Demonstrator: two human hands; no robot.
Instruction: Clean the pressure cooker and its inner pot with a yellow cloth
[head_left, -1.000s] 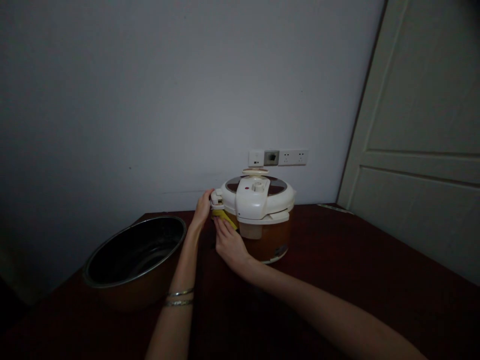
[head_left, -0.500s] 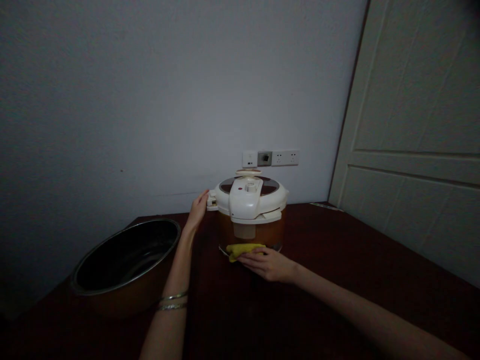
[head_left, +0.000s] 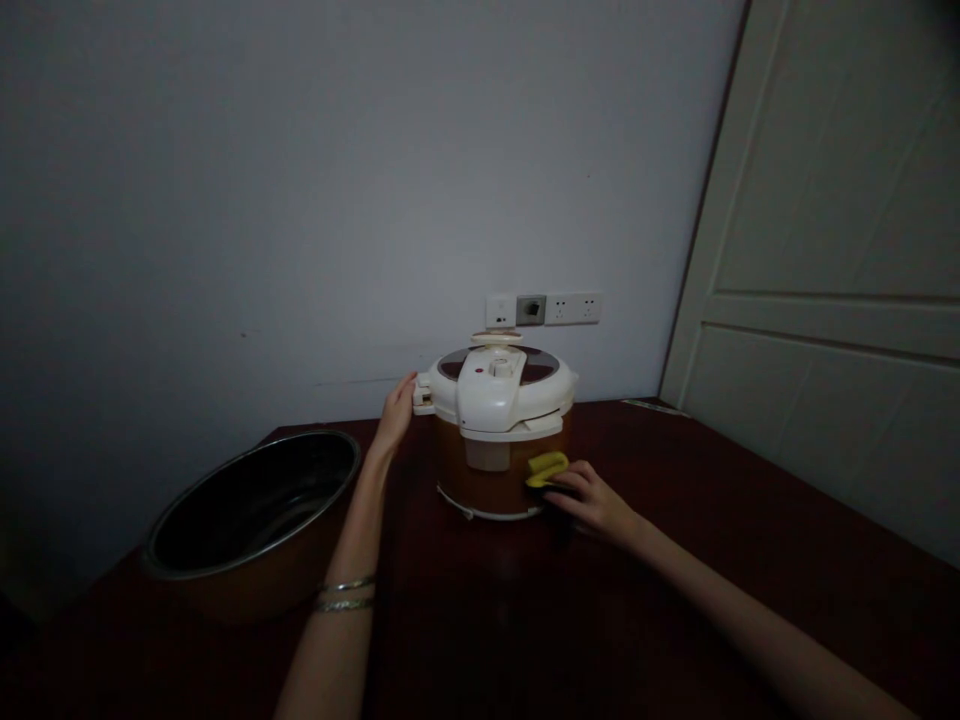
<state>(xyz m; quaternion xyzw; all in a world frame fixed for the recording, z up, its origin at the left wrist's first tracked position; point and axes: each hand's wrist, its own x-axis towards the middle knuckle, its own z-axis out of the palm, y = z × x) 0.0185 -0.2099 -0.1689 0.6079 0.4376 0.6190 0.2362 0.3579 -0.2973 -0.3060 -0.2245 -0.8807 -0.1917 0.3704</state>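
Small folded yellow cloth (head_left: 547, 467) pressed low on wall of orange-bodied electric cooker with cream lid (head_left: 487, 475), at its 4 o'clock. Right hand (head_left: 592, 497): grip closed on cloth, flattening it to wall, likely for wiping contact. Left hand (head_left: 395, 412) at cooker's 9 o'clock, fingers against lid's side lug, probably bracing; whether curled round it, cannot tell. Cooker upright on dark red-brown desk (head_left: 675, 520). Wide steel basin (head_left: 255, 510) at 8 o'clock, apart. White wall sockets (head_left: 544, 308) at 12.

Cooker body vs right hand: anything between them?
Yes, a yellow cloth. The right hand presses it with its fingers against the lower orange side of the cooker. The head view shows this.
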